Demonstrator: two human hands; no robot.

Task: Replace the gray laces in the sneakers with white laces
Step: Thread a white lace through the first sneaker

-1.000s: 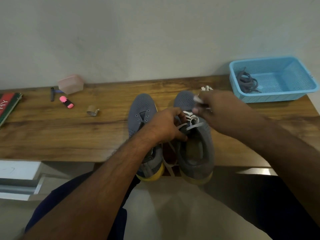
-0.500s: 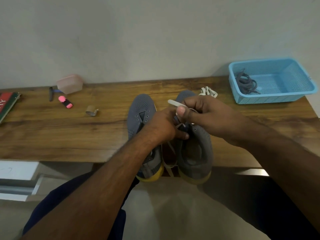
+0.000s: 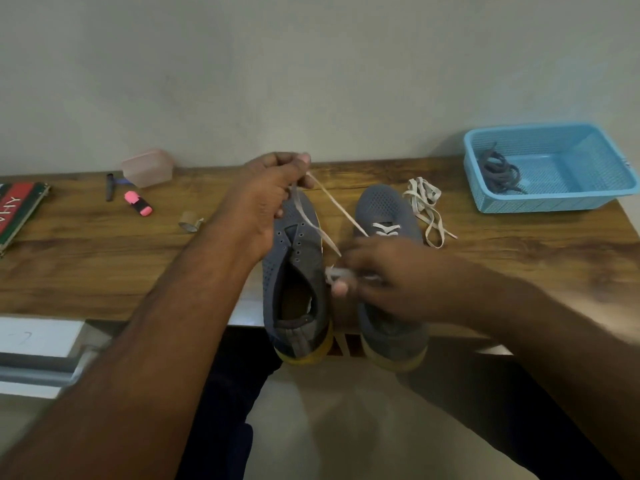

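Two grey sneakers with yellow soles stand side by side at the table's front edge. The left sneaker (image 3: 294, 271) has bare eyelets. The right sneaker (image 3: 384, 209) carries a white lace (image 3: 386, 229) crossed through its front eyelets. My left hand (image 3: 266, 199) is raised above the left sneaker's toe and grips a strand of that white lace (image 3: 332, 202), pulled taut. My right hand (image 3: 377, 275), blurred, lies over the right sneaker's tongue and pinches the other lace end. A second white lace (image 3: 424, 206) lies loose beside the right sneaker. Grey laces (image 3: 498, 171) sit in the blue basket.
The blue basket (image 3: 561, 199) stands at the table's right end. A pink box (image 3: 147, 168), a pink highlighter (image 3: 138, 203), a dark pen (image 3: 109, 187) and a small tape roll (image 3: 188, 221) lie at the left, a book (image 3: 17, 209) at the far left. The wall is right behind.
My left hand rose from the right sneaker's tongue up and away, drawing a lace strand taut. My right hand dropped onto the right sneaker. The camera view shifted, showing both shoes apart.
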